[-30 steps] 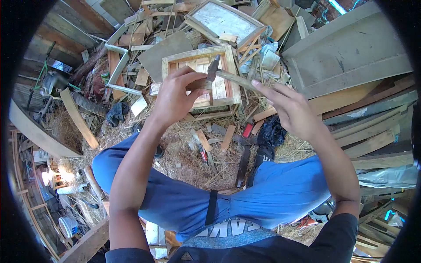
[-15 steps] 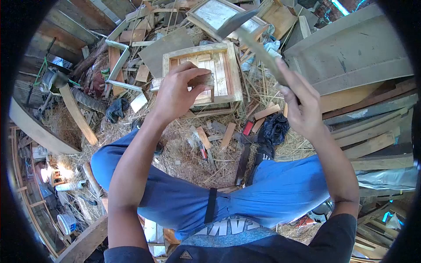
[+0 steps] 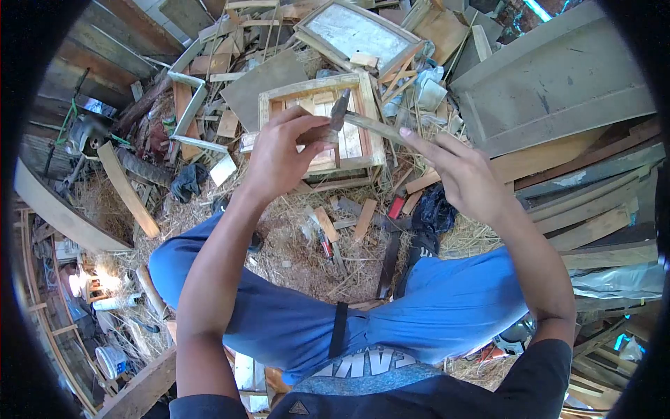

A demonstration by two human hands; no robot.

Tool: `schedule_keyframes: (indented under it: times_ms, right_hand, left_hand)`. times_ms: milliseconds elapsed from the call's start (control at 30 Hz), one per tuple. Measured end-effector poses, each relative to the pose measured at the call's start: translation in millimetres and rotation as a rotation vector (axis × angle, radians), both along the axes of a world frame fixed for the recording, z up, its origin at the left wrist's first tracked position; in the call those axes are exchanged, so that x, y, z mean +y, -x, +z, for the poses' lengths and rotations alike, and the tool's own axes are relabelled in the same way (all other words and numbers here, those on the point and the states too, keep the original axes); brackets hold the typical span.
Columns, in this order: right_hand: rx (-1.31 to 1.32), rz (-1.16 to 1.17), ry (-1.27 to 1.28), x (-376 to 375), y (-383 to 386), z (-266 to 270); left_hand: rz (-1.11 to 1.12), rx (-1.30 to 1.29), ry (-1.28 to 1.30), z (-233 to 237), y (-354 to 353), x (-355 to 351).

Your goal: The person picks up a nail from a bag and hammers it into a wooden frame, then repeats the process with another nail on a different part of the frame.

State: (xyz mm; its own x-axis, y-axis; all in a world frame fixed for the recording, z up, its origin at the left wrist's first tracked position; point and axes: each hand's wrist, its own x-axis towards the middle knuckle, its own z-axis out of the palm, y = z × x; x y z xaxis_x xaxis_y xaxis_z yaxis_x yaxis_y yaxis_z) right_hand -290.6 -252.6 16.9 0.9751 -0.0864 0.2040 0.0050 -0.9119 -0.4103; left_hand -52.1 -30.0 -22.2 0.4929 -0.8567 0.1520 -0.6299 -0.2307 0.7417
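Observation:
My left hand [image 3: 283, 153] is closed on a small wooden piece [image 3: 319, 135], held above a wooden frame [image 3: 377, 133] with slats inside. My right hand [image 3: 467, 174] grips the wooden handle of a hammer [image 3: 377, 127]. The hammer's metal head [image 3: 340, 109] is at the right end of the wooden piece, close to my left fingertips. Whether the head touches the piece cannot be made out.
Straw and wood scraps [image 3: 363, 220] cover the ground between my legs, with a red-handled tool [image 3: 325, 246] among them. A framed panel [image 3: 356, 35] lies beyond the frame. A large grey panel [image 3: 551, 84] and curved boards [image 3: 593, 209] stand at the right.
The hammer has swung down and left, from raised in the air to beside the wooden piece. My right hand has lowered slightly, and my left hand stays nearly in place.

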Motion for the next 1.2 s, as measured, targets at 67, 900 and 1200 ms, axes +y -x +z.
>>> schedule_keyframes:
  times_ms: [67, 900, 1200]
  right_hand:
    - [0.047, 0.001, 0.017, 2.2, -3.2, -3.9]
    - [-0.088, -0.057, -0.322, 6.0, -5.9, -16.2]
    - [0.039, -0.04, -0.381, 13.8, -22.2, 1.4]
  left_hand:
    - [0.003, -0.004, -0.02, 0.7, -0.9, 0.3]
    - [0.009, -0.055, -0.052, 2.7, -4.7, 3.8]
    - [0.002, -0.123, -0.132, 8.8, -8.2, 2.0]
